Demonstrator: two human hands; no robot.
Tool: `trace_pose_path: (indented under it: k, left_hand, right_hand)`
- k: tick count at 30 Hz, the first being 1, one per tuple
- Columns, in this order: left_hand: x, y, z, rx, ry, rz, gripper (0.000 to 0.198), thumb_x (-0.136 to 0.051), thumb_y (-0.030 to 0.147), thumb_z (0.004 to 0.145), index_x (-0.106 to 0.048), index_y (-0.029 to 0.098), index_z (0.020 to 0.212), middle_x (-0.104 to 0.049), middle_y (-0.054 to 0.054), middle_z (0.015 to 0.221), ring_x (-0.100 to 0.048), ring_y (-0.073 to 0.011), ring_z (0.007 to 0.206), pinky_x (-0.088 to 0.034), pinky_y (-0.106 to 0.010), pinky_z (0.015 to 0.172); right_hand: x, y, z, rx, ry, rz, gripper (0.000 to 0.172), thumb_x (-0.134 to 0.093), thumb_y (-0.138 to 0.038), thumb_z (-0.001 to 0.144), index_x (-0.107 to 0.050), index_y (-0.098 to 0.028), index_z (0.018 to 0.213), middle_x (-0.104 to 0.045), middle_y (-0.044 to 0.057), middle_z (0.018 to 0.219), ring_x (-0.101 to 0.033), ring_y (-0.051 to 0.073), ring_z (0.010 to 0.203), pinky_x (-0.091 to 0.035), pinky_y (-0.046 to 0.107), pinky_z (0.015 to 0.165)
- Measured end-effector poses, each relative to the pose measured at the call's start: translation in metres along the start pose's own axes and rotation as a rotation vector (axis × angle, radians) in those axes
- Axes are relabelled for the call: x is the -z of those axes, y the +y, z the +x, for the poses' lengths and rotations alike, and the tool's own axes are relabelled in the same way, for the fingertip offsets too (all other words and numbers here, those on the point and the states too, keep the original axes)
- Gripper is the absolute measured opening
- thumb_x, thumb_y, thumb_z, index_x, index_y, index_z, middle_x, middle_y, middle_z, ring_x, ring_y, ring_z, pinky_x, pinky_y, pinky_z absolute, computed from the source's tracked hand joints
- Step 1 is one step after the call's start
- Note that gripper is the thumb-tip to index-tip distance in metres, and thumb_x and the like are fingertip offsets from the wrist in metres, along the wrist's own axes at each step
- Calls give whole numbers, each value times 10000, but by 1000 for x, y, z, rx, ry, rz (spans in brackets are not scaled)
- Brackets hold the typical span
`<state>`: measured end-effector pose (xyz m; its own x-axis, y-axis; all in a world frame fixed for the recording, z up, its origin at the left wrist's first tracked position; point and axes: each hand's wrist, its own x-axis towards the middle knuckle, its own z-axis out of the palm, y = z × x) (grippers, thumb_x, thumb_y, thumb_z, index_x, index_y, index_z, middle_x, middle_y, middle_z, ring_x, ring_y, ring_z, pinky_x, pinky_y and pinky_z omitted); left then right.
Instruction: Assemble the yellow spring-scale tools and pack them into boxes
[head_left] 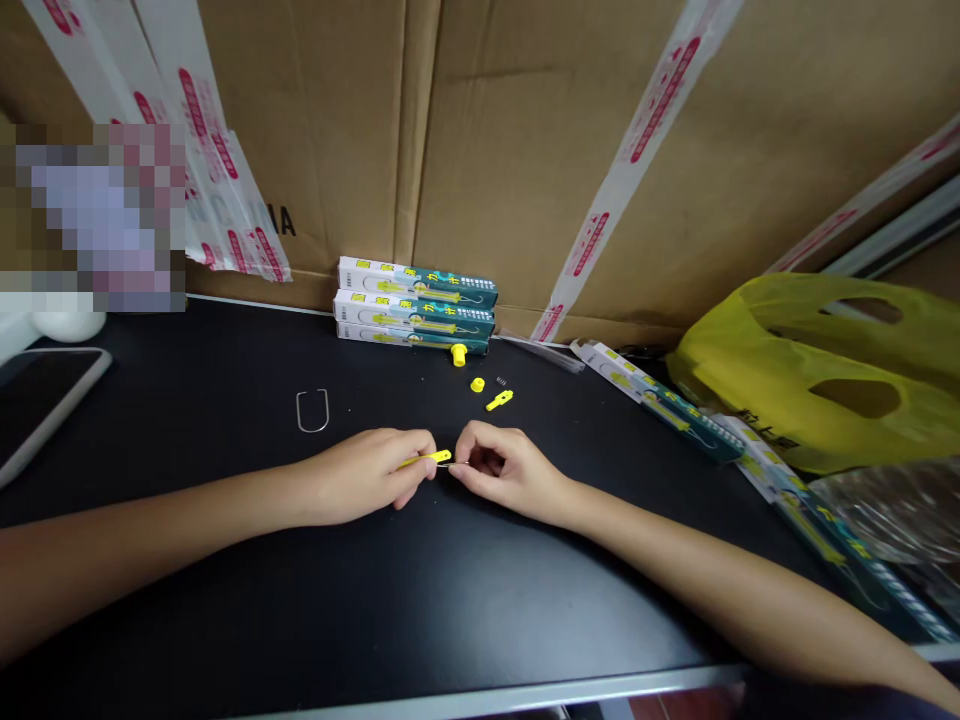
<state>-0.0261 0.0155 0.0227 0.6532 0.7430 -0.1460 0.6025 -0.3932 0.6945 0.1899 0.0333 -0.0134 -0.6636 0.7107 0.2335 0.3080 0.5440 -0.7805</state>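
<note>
My left hand [375, 470] is closed around a slim yellow plastic piece [444, 456], whose holed tip sticks out past the fingers. Facing it, my right hand [510, 470] pinches a thin metal wire [453, 464] that meets the yellow tip; the wire's other end is hidden by the fingers. Beyond the hands lie a yellow clip-like part [499, 400], a small yellow round cap [478, 384], a yellow flanged plug [459, 355] and a small spring [501, 380]. A bent U-shaped metal wire [313, 411] lies to the left of them.
Several printed boxes [416, 310] are stacked against the cardboard wall [510, 130]. More such boxes [660, 400] lie along the right, near a yellow plastic bag [817, 370] and clear plastic [892, 510]. A phone [52, 400] sits at the left of the black table [420, 620].
</note>
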Motion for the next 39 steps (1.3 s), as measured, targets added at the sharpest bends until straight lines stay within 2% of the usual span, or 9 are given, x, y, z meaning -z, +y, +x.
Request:
trace_pose_path:
  k: [5, 10, 13, 18, 23, 29, 39]
  left_hand:
    - [-2, 4, -1, -3, 39, 97, 238, -369, 283, 935, -513, 194, 768, -559, 40, 609, -538, -133, 619, -360, -232, 591]
    - [-1, 0, -1, 11, -4, 48, 264, -368, 311, 936, -593, 190, 872, -566, 38, 617, -544, -124, 599, -362, -217, 559]
    - [0, -2, 0, -1, -4, 15, 269, -380, 330, 933, -592, 186, 851, -563, 40, 608, -537, -116, 585, -361, -208, 547]
    - [-1, -1, 0, -24, 23, 76, 262, -397, 317, 926, -564, 181, 778, -545, 39, 604, -507, -112, 558, -346, -211, 533]
    - [-2, -1, 0, -47, 37, 141, 262, -394, 283, 924, -616, 186, 825, -582, 20, 682, -553, -132, 663, -370, -225, 617]
    - [-1, 0, 1, -13, 34, 95, 283, -401, 302, 915, -639, 183, 818, -556, 30, 632, -525, -116, 586, -353, -210, 555]
    - [-3, 1, 0, 7, 63, 58, 212, -404, 323, 931, -544, 197, 833, -557, 48, 625, -530, -125, 602, -342, -220, 569]
  right_hand:
    - [-1, -2, 1, -11, -11, -6, 154, -597, -282, 870, -567, -163, 777, -514, -36, 644, -429, 71, 545, -353, 191, 508]
    - [1, 0, 1, -62, 7, 79, 217, -618, -331, 858, -569, -154, 742, -548, -17, 661, -448, 77, 552, -360, 194, 502]
    - [1, 1, 1, -49, 3, 81, 229, -619, -332, 858, -558, -155, 728, -562, -9, 675, -460, 80, 564, -367, 196, 509]
    - [1, 0, 0, -12, 20, 21, 269, -615, -333, 862, -514, -163, 680, -532, -19, 660, -439, 77, 564, -352, 197, 510]
    - [1, 0, 0, 3, 3, 9, 268, -605, -321, 869, -496, -165, 680, -519, -27, 654, -430, 69, 549, -344, 194, 504]
    - [1, -1, 0, -1, 9, 7, 271, -604, -323, 866, -487, -170, 674, -513, -30, 645, -422, 69, 541, -347, 193, 497]
    - [1, 2, 0, -31, 30, 47, 265, -611, -321, 862, -496, -168, 680, -499, -36, 630, -401, 67, 535, -330, 192, 488]
